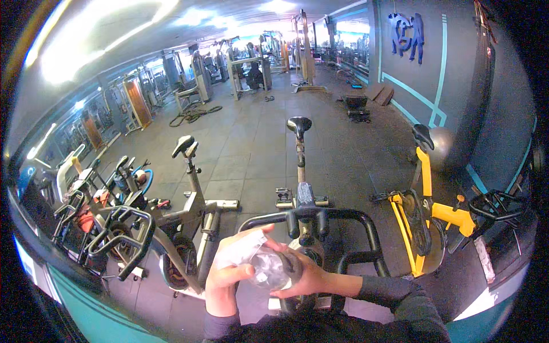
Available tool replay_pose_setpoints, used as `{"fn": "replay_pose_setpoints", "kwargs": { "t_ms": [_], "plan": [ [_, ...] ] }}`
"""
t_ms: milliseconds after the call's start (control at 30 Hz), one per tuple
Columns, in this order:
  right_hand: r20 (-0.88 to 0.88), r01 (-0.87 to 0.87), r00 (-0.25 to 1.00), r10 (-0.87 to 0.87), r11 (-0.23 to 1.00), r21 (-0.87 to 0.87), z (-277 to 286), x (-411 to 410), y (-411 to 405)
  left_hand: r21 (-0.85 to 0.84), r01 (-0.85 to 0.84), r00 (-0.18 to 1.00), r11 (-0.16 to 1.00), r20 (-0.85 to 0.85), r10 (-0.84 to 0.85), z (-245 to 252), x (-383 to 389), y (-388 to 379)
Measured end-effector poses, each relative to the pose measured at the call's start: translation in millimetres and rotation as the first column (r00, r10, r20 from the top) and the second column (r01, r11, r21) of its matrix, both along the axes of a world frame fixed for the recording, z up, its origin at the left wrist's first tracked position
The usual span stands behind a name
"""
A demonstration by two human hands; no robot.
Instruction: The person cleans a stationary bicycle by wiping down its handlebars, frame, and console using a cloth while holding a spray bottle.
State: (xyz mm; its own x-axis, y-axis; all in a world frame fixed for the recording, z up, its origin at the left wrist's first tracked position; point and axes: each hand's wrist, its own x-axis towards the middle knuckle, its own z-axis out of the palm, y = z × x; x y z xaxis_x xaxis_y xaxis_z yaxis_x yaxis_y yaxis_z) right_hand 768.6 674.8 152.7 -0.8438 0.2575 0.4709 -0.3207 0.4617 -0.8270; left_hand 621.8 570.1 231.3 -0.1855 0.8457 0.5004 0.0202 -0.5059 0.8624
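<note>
My right hand (306, 274) is wrapped around a clear plastic bottle (270, 269), seen from its base or side, in front of my chest. Against the bottle's left side lies my left hand (229, 270), its thumb touching the bottle. A whitish cloth or tissue (246, 248) is between the left thumb and fingers. Both hands are just on my side of the black handlebar (371, 227) of an exercise bike, whose black saddle (299, 123) points away beyond it. Which part of the bottle faces me is not certain.
More exercise bikes stand at the left, one with a black handlebar (148, 231). To the right are a yellow spin bike (450, 216) and a grey exercise ball (441, 148). A thick rope (195, 115) lies on the floor farther off, near weight machines (251, 64).
</note>
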Motion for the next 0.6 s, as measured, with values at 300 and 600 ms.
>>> {"fn": "replay_pose_setpoints", "kwargs": {
  "t_ms": [300, 600],
  "plan": [
    [-0.088, -0.006, 0.996, 0.015, 0.994, 0.108, -9.9, -7.1, 4.4, -0.092, 0.004, 1.0, 0.996, -0.003, -0.004, -5.5, 7.7, -9.0],
    [0.017, -0.298, 0.954, 0.298, 0.954, -0.032, -9.4, -4.7, 10.7, -0.154, -0.254, 0.889, 0.955, 0.351, 0.293, 5.5, 18.8, -28.3]
  ]
}}
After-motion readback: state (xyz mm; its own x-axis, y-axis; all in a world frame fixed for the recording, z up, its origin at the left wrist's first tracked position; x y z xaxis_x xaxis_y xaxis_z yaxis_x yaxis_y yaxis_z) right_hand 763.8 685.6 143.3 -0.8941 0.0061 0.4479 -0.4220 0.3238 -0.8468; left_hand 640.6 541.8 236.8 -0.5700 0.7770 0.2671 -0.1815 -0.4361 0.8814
